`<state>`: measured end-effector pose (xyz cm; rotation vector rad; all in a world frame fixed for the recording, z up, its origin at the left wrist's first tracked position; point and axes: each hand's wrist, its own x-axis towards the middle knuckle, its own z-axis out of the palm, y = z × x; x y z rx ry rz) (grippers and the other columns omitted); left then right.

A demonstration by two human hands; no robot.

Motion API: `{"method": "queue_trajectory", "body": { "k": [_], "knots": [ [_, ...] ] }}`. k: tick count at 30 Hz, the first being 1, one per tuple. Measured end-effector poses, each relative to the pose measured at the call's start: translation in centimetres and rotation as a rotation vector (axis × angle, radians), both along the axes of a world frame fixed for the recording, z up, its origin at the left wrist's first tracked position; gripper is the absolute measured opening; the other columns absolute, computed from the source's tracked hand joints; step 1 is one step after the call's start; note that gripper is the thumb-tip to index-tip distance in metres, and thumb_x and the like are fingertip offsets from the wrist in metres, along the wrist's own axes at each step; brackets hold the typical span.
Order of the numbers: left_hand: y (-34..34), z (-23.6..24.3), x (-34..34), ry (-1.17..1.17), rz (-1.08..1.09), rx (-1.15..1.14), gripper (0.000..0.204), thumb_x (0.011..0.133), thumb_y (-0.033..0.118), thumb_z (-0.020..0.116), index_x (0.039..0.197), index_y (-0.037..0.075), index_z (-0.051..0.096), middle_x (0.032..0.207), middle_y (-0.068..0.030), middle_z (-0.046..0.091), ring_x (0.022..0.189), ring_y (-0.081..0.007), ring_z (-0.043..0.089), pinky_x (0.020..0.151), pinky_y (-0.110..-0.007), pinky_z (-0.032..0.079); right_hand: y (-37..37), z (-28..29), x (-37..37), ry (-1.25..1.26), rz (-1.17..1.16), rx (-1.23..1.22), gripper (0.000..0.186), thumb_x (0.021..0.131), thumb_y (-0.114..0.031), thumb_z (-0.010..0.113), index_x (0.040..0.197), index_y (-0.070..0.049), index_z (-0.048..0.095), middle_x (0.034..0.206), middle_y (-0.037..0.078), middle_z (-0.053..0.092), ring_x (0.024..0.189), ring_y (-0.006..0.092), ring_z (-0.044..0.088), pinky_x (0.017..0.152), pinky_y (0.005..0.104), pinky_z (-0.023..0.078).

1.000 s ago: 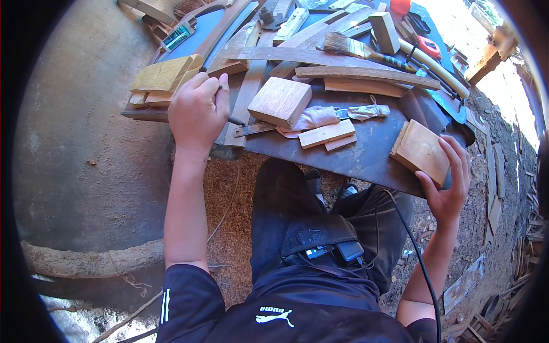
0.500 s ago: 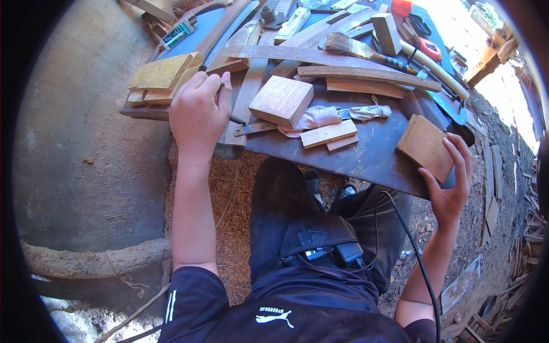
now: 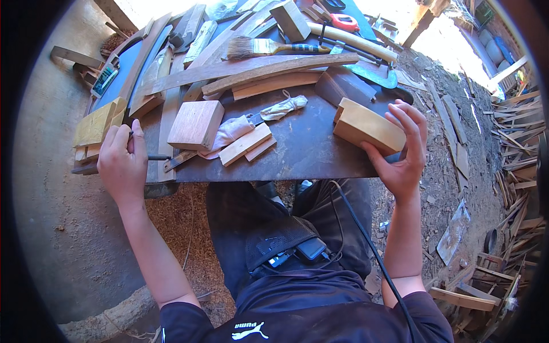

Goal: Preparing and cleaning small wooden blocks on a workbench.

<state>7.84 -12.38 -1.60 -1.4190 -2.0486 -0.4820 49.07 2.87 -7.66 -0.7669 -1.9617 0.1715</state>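
Note:
My left hand [image 3: 123,163] is closed around a thin dark pen-like stick [image 3: 159,157], its end pointing right past my fingers. Close by are a yellowish wood block [image 3: 96,127] at the table's left edge and a pale squarish wood block [image 3: 194,126]. At the right, my right hand [image 3: 407,150] grips an orange-brown wooden block [image 3: 369,128] by its right end, thumb at the near edge and fingers on the far side. The block is tilted over the dark tabletop [image 3: 309,157]. Between my hands lie two small wood strips [image 3: 247,146] and a cloth-wrapped metal tool [image 3: 234,131].
Farther back lie long wood strips [image 3: 280,74], a paintbrush [image 3: 251,48], a dark wedge-shaped block [image 3: 343,86], a wooden-handled tool [image 3: 354,43] and a red tape measure [image 3: 345,22]. A black cable [image 3: 372,243] runs past my right arm. Scrap wood [image 3: 517,171] is piled at the right.
The view has swung, so the table sits farther left. The wooden block in my right hand has turned, now showing a long narrow side. My left hand still holds the stick.

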Motion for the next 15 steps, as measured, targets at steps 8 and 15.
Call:
{"method": "queue_trajectory", "body": {
  "k": [8,15],
  "knots": [
    [-0.4,0.9,3.2,0.241,-0.153,0.262,0.018,0.088,0.017,0.079,0.089,0.006,0.064,0.095,-0.0078,0.064,0.099,-0.0264,0.062,0.091,-0.04,0.047,-0.1,0.2,-0.3,-0.053,0.058,-0.117,0.075,0.071,-0.003,0.085,0.14,-0.007,0.057,0.119,0.013,0.064,0.109,0.0282,0.064,0.096,0.04,0.051],
    [-1.1,-4.5,11.6,-0.538,-0.449,-0.124,0.032,0.086,0.017,0.079,0.112,0.003,0.068,0.113,-0.0163,0.066,0.108,-0.0339,0.065,0.094,-0.042,0.051,-0.3,-0.1,-0.5,-0.032,0.022,-0.158,0.069,0.078,-0.007,0.08,0.142,-0.007,0.055,0.113,0.012,0.064,0.101,0.0252,0.063,0.092,0.0385,0.051]
  ]
}}
